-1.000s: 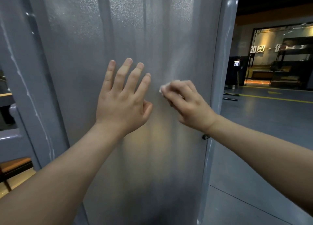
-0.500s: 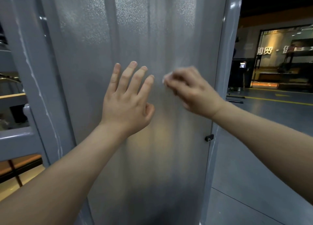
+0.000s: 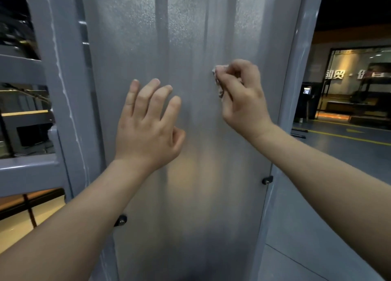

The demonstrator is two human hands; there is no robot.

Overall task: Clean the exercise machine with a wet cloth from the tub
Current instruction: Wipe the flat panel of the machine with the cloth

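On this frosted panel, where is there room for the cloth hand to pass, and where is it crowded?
Free: the panel above both hands, and its lower stretch between the two black bolts. Crowded: mid-height, where the left hand rests flat beside the right hand pinching the cloth.

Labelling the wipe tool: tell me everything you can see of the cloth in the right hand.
The cloth is a small, whitish, crumpled wad, mostly hidden. The right hand grips it with curled fingers; only an edge shows past them on the left. It is held against the machine's frosted grey panel. Wetness cannot be told.
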